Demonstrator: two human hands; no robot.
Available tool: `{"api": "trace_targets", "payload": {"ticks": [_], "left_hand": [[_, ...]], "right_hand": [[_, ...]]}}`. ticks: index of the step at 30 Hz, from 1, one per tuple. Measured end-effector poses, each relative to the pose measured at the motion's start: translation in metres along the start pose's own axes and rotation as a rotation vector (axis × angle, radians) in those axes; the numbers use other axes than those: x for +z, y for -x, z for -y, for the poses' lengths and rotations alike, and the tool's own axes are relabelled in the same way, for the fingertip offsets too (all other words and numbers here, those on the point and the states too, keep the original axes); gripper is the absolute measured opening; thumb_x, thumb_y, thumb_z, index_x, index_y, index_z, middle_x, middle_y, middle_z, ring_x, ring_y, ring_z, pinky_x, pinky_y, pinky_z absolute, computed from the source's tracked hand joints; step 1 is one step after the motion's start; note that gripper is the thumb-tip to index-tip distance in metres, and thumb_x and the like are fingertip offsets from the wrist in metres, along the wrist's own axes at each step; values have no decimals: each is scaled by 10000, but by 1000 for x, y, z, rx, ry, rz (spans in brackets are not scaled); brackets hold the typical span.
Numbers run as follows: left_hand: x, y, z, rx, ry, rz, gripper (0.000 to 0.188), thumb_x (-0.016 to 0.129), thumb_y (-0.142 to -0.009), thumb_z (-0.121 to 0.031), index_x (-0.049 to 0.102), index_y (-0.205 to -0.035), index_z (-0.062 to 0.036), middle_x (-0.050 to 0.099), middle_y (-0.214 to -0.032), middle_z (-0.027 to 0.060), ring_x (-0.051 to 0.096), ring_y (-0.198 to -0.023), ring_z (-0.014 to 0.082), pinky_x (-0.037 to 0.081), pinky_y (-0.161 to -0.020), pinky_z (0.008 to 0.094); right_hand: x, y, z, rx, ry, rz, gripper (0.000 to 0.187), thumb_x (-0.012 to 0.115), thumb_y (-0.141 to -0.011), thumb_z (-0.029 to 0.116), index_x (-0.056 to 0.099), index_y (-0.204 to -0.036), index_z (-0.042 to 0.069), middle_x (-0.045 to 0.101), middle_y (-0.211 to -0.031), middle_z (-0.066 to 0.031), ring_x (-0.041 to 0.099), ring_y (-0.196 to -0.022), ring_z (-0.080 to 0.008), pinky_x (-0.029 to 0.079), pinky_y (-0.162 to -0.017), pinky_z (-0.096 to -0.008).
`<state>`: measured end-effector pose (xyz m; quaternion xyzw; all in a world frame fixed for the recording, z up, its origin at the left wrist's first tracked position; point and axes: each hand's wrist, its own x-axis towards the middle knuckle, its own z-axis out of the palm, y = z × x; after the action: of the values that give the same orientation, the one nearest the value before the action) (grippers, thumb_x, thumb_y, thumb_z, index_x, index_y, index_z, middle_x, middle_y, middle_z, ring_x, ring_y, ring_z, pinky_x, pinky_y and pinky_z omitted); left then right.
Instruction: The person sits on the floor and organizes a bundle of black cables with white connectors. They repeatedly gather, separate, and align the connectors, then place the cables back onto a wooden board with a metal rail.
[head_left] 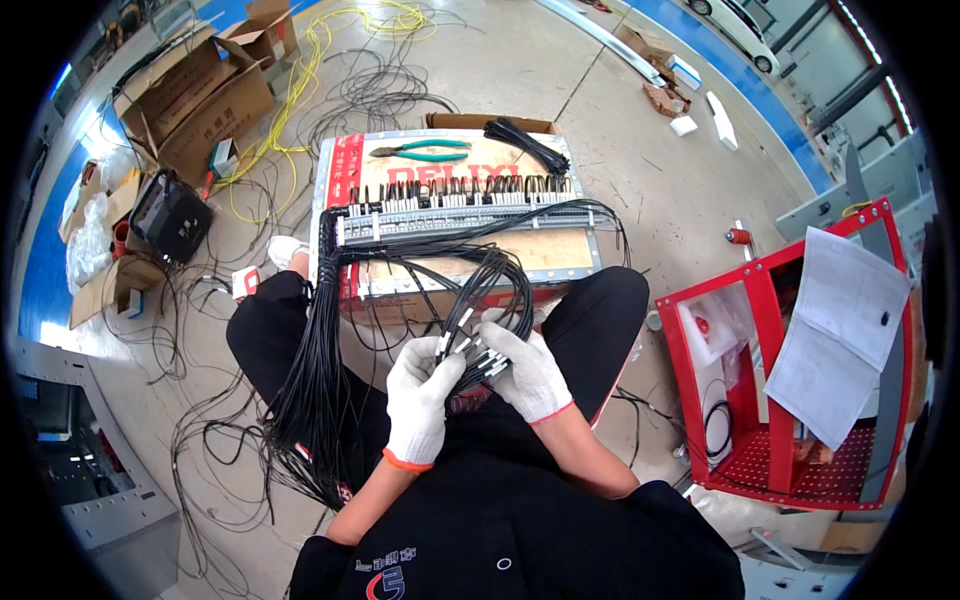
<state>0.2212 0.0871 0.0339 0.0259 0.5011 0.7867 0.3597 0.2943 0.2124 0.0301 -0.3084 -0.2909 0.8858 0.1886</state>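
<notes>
Both my hands wear white knit gloves and meet over my lap. My left hand (420,392) is closed round a bundle of thin black wires (512,283) with white marker sleeves near the ends. Against the same bundle, from the other side, my right hand (521,368) pinches at the labelled ends. Beyond them a grey terminal strip (465,224) lies across a box (570,258), with many black wires running into it. From the strip's left end a thick tied harness of black wires (318,370) hangs down over my left thigh.
On the box lie green-handled pliers (428,150) and a bunch of black cable ties (528,143). To the right stands a red metal rack (770,340) with paper sheets (838,330) on it. Cardboard boxes (195,100), a yellow cable (312,70) and loose black wires cover the floor at left.
</notes>
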Motion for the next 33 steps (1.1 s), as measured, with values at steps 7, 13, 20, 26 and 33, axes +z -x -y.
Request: {"api": "trace_targets", "payload": {"ticks": [7, 13, 20, 26, 33], "left_hand": [[0, 0, -1, -12, 22, -10, 172, 646, -898, -3, 590, -1060, 19, 655, -939, 45, 604, -832, 81, 500, -784, 232], [-1, -1, -1, -12, 26, -15, 165, 637, -902, -1, 591, -1059, 21, 660, -942, 49, 611, -832, 85, 508, -790, 238], [-3, -2, -3, -29, 52, -1, 164, 627, -906, 3, 599, -1066, 24, 672, -967, 62, 626, -842, 87, 520, -788, 245], [-7, -5, -2, -99, 69, 82, 159, 634, -909, 1, 615, -1067, 20, 673, -978, 55, 620, -858, 84, 505, -804, 233], [-10, -7, 6, -131, 121, 104, 177, 652, -895, 7, 631, -1070, 9, 676, -994, 45, 609, -899, 87, 482, -856, 245]], "right_hand": [[-6, -2, 5, 42, -23, 63, 138, 600, -940, 29, 640, -1071, 39, 690, -980, -75, 664, -873, -171, 540, -781, -317], [-7, -6, 0, 53, -92, 69, 152, 588, -957, 107, 637, -1080, 31, 693, -1016, -106, 669, -917, -219, 533, -862, -373], [-4, -8, -3, 90, -239, 118, 218, 538, -1000, 174, 626, -1114, 11, 695, -1011, -108, 677, -919, -220, 539, -867, -355], [-13, -12, -11, 102, -107, 143, 193, 547, -1001, 205, 623, -1006, 28, 671, -957, -77, 644, -864, -179, 519, -810, -338], [-5, -12, -8, 23, -131, 135, 159, 561, -993, 196, 594, -915, 61, 613, -840, -27, 598, -762, -132, 487, -717, -286]]}}
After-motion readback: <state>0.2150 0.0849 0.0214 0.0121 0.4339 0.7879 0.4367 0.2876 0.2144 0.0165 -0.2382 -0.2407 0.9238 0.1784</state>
